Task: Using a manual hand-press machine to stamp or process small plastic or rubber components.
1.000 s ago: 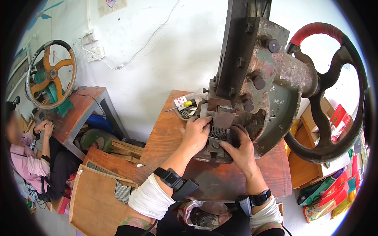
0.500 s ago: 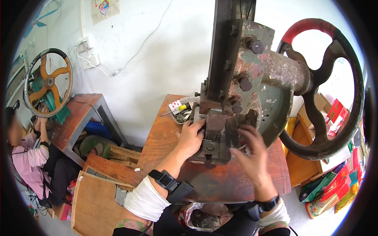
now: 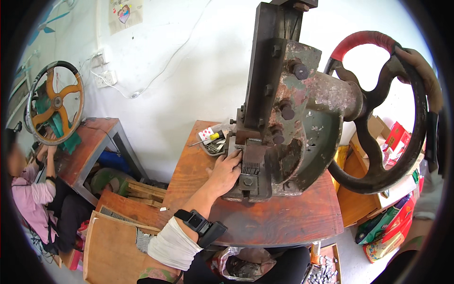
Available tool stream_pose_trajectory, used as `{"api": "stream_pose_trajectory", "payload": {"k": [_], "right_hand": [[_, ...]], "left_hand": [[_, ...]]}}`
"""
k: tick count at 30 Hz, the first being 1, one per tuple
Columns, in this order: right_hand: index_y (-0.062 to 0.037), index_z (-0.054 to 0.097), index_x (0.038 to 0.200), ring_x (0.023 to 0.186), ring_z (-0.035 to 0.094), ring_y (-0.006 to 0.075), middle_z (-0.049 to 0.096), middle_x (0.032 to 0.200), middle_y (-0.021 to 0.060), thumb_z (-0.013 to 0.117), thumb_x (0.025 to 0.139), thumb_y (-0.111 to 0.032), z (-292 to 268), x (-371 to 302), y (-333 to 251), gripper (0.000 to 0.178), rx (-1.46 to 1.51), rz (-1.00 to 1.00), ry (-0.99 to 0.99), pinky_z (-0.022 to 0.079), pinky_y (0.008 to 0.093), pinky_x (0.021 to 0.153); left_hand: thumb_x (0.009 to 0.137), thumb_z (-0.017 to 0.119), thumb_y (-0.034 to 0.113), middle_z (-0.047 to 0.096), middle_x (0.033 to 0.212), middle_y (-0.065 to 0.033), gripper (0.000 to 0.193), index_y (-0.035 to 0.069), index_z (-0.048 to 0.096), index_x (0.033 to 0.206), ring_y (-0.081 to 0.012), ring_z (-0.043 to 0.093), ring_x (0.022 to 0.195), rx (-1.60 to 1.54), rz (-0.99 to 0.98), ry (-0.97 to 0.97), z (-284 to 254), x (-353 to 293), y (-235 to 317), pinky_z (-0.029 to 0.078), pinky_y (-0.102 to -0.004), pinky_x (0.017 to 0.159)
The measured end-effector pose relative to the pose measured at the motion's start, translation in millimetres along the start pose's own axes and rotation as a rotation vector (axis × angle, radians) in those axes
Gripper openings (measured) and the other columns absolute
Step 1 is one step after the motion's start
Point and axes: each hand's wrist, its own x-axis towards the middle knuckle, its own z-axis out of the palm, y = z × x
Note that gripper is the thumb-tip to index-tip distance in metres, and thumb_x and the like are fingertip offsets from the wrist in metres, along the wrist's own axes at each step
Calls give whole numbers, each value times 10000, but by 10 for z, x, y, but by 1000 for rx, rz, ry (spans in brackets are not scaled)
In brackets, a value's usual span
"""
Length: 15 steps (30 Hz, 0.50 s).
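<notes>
So your right hand (image 3: 420, 71) is way out at the right edge, up on the rim of the big black metal handwheel (image 3: 373, 102), right by the red-wrapped stretch at the top. That grip is closed, fingers curled over the rim.

Your left hand (image 3: 223, 176) is down at the base of the grey-green cast-metal press (image 3: 302, 90) with its chipped paint, fingertips touching the left side of the dark metal fixture. Can't tell whether that grip is pinching anything, the fingertips are too tucked in. Just right of them is the row of thin dark metal strips (image 3: 250, 169), sitting in the fixture behind the square steel block with a bolt (image 3: 248, 182). The whole press stands on the reddish-brown wooden tabletop (image 3: 283, 220).

Behind your left hand there's a clear plastic tray (image 3: 215, 150) of odds and ends, with a yellow-handled screwdriver (image 3: 214, 136) lying across it. Low on your right you've got a shallow wooden box of small silvery metal pieces (image 3: 324, 270). Off to your left, a co-worker in a pink top (image 3: 30, 199) sits by another wheel with yellow-orange spokes (image 3: 57, 102).
</notes>
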Motion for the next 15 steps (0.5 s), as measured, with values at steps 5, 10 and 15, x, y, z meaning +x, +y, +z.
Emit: {"api": "stream_pose_trajectory", "payload": {"k": [5, 10, 15], "right_hand": [[-33, 602, 1103, 767, 584, 107, 622, 837, 55, 625, 826, -374, 819, -572, 832, 440, -26, -618, 403, 454, 221, 688], [65, 433, 1290, 994, 559, 186, 591, 1133, 122, 565, 899, -276, 2102, -1342, 2103, 536, 351, -466, 950, 399, 340, 917], [44, 452, 1212, 1078, 519, 186, 510, 1195, 161, 605, 798, 51, 2919, -1289, 2410, 442, 474, -486, 887, 416, 309, 938]], "left_hand": [[912, 453, 262, 355, 1460, 46, 434, 234, 455, 1345, -375, 322, 1294, 96, -130, 50, -181, -203, -87, 190, -768, 910], [915, 455, 262, 356, 1458, 45, 427, 233, 457, 1341, -363, 331, 1286, 58, -85, 37, -30, -61, -45, 186, -769, 914], [921, 448, 252, 369, 1451, 36, 401, 221, 484, 1320, -345, 343, 1280, 4, 31, 20, -89, -73, -166, 180, -765, 920]]}}
